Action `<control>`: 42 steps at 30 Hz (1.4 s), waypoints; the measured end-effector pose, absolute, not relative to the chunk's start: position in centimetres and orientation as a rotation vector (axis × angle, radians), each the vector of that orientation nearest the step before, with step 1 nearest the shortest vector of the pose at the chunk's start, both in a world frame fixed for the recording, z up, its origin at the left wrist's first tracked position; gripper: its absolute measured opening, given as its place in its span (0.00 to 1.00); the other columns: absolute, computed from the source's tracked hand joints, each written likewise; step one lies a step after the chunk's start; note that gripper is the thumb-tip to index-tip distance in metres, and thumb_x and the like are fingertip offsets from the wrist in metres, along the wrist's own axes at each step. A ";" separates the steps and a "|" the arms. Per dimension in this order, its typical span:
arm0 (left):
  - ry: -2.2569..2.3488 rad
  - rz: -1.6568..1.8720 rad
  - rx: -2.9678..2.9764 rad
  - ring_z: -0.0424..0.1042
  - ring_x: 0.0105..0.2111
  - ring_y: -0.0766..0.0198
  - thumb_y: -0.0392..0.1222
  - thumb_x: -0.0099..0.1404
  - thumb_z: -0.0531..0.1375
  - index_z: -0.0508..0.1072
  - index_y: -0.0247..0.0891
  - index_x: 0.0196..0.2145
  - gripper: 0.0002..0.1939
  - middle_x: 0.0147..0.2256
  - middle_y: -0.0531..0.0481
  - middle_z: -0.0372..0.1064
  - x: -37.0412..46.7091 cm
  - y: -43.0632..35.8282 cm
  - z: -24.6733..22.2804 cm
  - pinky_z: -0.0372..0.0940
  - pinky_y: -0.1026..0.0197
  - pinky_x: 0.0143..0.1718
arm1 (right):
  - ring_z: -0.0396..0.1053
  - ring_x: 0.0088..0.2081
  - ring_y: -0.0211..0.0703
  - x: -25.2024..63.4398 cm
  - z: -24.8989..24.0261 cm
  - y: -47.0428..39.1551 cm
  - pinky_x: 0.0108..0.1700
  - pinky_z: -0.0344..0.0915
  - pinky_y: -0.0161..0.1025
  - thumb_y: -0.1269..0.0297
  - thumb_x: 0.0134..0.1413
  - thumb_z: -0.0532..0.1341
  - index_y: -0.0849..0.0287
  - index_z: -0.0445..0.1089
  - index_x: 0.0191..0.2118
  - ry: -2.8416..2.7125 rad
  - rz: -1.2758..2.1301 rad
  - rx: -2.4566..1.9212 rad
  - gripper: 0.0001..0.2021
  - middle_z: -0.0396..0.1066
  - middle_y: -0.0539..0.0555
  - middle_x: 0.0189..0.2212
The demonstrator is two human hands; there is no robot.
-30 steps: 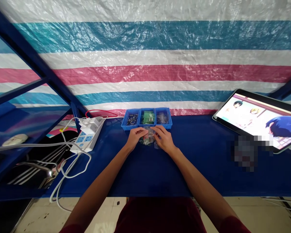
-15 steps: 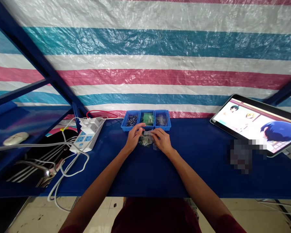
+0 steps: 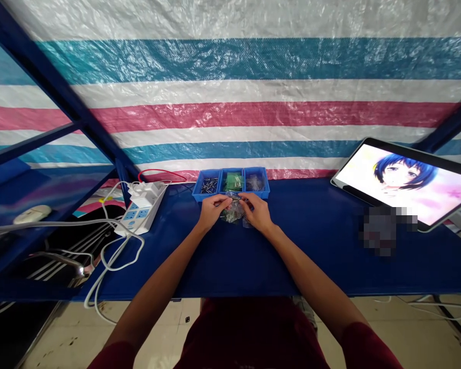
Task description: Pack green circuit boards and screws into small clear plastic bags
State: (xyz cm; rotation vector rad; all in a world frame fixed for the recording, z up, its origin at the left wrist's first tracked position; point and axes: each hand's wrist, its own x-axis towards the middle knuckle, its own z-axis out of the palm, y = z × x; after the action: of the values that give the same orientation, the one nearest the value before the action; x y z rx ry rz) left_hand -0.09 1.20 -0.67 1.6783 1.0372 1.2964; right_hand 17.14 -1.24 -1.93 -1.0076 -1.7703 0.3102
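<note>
My left hand (image 3: pixel 212 211) and my right hand (image 3: pixel 258 211) face each other just in front of the blue bins, fingers pinched. Between them is a small clear plastic bag (image 3: pixel 235 195), one side held by each hand. Beneath it, a pile of filled clear bags (image 3: pixel 230 215) lies on the blue table; my fingers partly hide it. Directly behind stand three joined blue bins (image 3: pixel 230 195). Thin metal pins or screws (image 3: pixel 209 185) fill the left one, green pieces with pale bits (image 3: pixel 233 181) the middle one, and clear plastic bags (image 3: pixel 254 183) the right one.
To the left, a white power strip (image 3: pixel 140 215) carries plugged-in adapters and loose white cables (image 3: pixel 117 267) hanging over the table edge. At the right, a tablet (image 3: pixel 403 179) playing a cartoon leans near a blurred-out object (image 3: pixel 382 230). A striped tarp (image 3: pixel 253 115) closes off the back.
My left hand's raised fingers have come down into a pinch on the bag. The bag now sits between both hands' fingertips. The camera view has shifted slightly, and the tablet's picture has changed.
</note>
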 end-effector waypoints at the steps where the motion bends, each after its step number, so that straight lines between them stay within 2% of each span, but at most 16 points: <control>1: 1.028 1.304 1.649 0.70 0.21 0.65 0.49 0.55 0.64 0.73 0.34 0.27 0.14 0.21 0.51 0.71 0.0 1.2 -0.6 0.69 0.62 0.27 | 0.69 0.31 0.38 17.2 -1.9 -1.3 0.36 0.69 0.35 0.63 0.62 0.50 0.57 0.68 0.49 -1.783 0.281 -1.006 0.15 0.71 0.56 0.38; 5: 0.966 1.299 1.531 0.69 0.19 0.67 0.48 0.54 0.66 0.71 0.35 0.40 0.18 0.20 0.54 0.70 0.2 0.9 -0.4 0.68 0.63 0.26 | 0.70 0.36 0.38 17.3 -2.0 -1.3 0.36 0.69 0.34 0.68 0.61 0.50 0.54 0.67 0.51 -1.875 0.149 -1.015 0.16 0.67 0.57 0.46; 9: 0.916 1.261 1.490 0.69 0.19 0.67 0.47 0.55 0.66 0.67 0.36 0.48 0.25 0.20 0.55 0.69 0.4 0.6 0.0 0.67 0.64 0.25 | 0.69 0.34 0.37 17.1 -2.3 -1.2 0.32 0.67 0.32 0.65 0.62 0.52 0.55 0.71 0.45 -1.888 -0.002 -1.013 0.12 0.67 0.57 0.44; 12: 0.880 1.275 1.472 0.69 0.21 0.66 0.52 0.60 0.61 0.70 0.35 0.43 0.20 0.23 0.52 0.70 0.5 0.6 0.0 0.67 0.63 0.26 | 0.68 0.32 0.36 16.9 -2.1 -1.4 0.32 0.66 0.33 0.62 0.62 0.54 0.57 0.73 0.40 -1.813 -0.017 -1.007 0.11 0.68 0.57 0.39; 15: 0.886 1.363 1.452 0.69 0.24 0.66 0.57 0.64 0.54 0.73 0.34 0.37 0.22 0.27 0.48 0.70 0.5 0.9 -0.4 0.66 0.64 0.26 | 0.68 0.31 0.37 16.9 -1.5 -1.1 0.35 0.66 0.34 0.60 0.61 0.54 0.59 0.73 0.35 -1.685 0.109 -1.013 0.12 0.70 0.55 0.32; 18: 0.977 1.404 1.511 0.67 0.25 0.68 0.55 0.64 0.54 0.74 0.34 0.35 0.20 0.28 0.48 0.69 0.3 1.1 -0.7 0.63 0.66 0.24 | 0.68 0.29 0.39 17.5 -0.4 0.3 0.35 0.66 0.36 0.57 0.59 0.56 0.61 0.73 0.32 -1.449 0.205 -1.185 0.14 0.71 0.54 0.27; 21: 1.073 1.365 1.646 0.67 0.25 0.67 0.53 0.64 0.56 0.75 0.34 0.33 0.18 0.27 0.49 0.69 0.1 1.2 -0.7 0.63 0.66 0.24 | 0.71 0.28 0.41 18.7 0.5 2.3 0.35 0.67 0.38 0.56 0.58 0.56 0.63 0.72 0.39 -1.306 0.367 -1.396 0.16 0.74 0.56 0.31; 23: 1.116 1.321 1.755 0.68 0.25 0.66 0.52 0.63 0.56 0.75 0.35 0.33 0.17 0.28 0.49 0.71 0.0 1.4 -0.3 0.64 0.65 0.26 | 0.72 0.29 0.42 19.6 0.8 3.2 0.36 0.67 0.38 0.58 0.56 0.57 0.64 0.69 0.48 -1.311 0.460 -1.501 0.18 0.75 0.57 0.34; 24: 1.124 1.285 1.821 0.69 0.25 0.66 0.52 0.64 0.56 0.75 0.35 0.34 0.17 0.29 0.48 0.72 0.0 1.5 -0.1 0.64 0.65 0.26 | 0.72 0.31 0.43 20.0 1.0 3.3 0.37 0.67 0.38 0.60 0.56 0.57 0.64 0.69 0.48 -1.336 0.448 -1.557 0.17 0.75 0.58 0.35; 26: 1.118 1.176 1.980 0.71 0.28 0.63 0.51 0.63 0.56 0.75 0.36 0.34 0.16 0.31 0.48 0.73 0.1 1.7 0.3 0.65 0.64 0.28 | 0.72 0.34 0.46 20.7 1.1 3.0 0.38 0.65 0.39 0.64 0.53 0.59 0.61 0.73 0.40 -1.446 0.409 -1.683 0.11 0.75 0.57 0.33; 28: 1.091 1.046 2.135 0.72 0.30 0.61 0.50 0.63 0.56 0.76 0.37 0.34 0.14 0.32 0.47 0.74 0.3 1.9 0.4 0.65 0.63 0.29 | 0.72 0.33 0.46 21.3 1.1 2.3 0.35 0.64 0.37 0.65 0.47 0.63 0.58 0.74 0.30 -1.663 0.450 -1.780 0.04 0.74 0.54 0.27; 31: 1.073 0.937 2.270 0.71 0.29 0.63 0.47 0.64 0.55 0.76 0.37 0.34 0.13 0.34 0.46 0.74 0.5 1.9 0.1 0.64 0.63 0.28 | 0.70 0.29 0.44 22.1 0.8 1.2 0.30 0.60 0.34 0.64 0.37 0.69 0.57 0.73 0.25 -2.040 0.549 -1.772 0.06 0.71 0.51 0.22; 33: 1.073 0.931 2.315 0.70 0.27 0.64 0.46 0.65 0.54 0.76 0.37 0.35 0.13 0.34 0.46 0.74 0.5 1.7 -0.2 0.63 0.63 0.28 | 0.69 0.29 0.43 22.3 0.4 0.8 0.28 0.58 0.33 0.65 0.34 0.71 0.56 0.73 0.25 -2.168 0.593 -1.791 0.08 0.69 0.50 0.20; 39: 1.104 1.081 2.314 0.69 0.26 0.65 0.45 0.65 0.54 0.75 0.37 0.35 0.12 0.32 0.47 0.74 0.1 0.9 -0.7 0.63 0.64 0.30 | 0.70 0.32 0.45 21.5 -0.6 0.9 0.29 0.58 0.34 0.72 0.42 0.66 0.58 0.72 0.26 -2.311 0.505 -1.826 0.03 0.72 0.55 0.27; 42: 1.142 1.177 2.276 0.70 0.28 0.63 0.45 0.66 0.54 0.75 0.37 0.35 0.13 0.31 0.47 0.74 0.1 0.9 -0.8 0.63 0.63 0.30 | 0.70 0.31 0.45 21.2 -0.5 1.2 0.30 0.59 0.34 0.74 0.45 0.63 0.59 0.71 0.25 -2.280 0.440 -1.792 0.04 0.73 0.57 0.27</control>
State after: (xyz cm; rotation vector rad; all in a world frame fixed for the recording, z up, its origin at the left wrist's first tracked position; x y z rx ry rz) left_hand 0.07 0.89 -0.81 2.2755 1.1418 1.1769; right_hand 21.19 1.22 -0.52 -1.7922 -2.2803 0.4403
